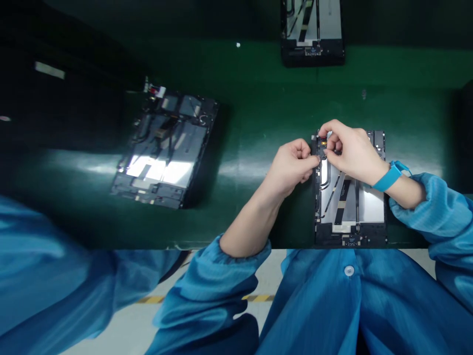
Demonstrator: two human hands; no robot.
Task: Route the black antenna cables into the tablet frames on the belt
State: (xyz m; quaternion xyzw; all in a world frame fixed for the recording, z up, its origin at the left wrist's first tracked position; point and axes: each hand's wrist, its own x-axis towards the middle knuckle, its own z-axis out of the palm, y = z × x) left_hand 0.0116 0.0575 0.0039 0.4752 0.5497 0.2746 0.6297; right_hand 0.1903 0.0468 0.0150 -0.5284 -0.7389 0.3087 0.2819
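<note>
An opened tablet (371,202) with a silver panel, black frame and dark ribbon cables lies at the table's front edge. My left hand (291,165) is curled closed at its upper left edge, the thumb tip against the frame. My right hand (351,150) reaches over the tablet's top, fingers bent, with thumb and forefinger around a small orange part (324,143) near the upper left corner. Whatever either hand grips is too small or hidden to make out. A blue wristband (389,177) circles my right wrist.
On the green table (254,113), another opened tablet (166,148) lies tilted at the left. A third tablet (313,34) sits at the far side, cut off by the frame. A person's blue sleeve (40,276) shows at the lower left.
</note>
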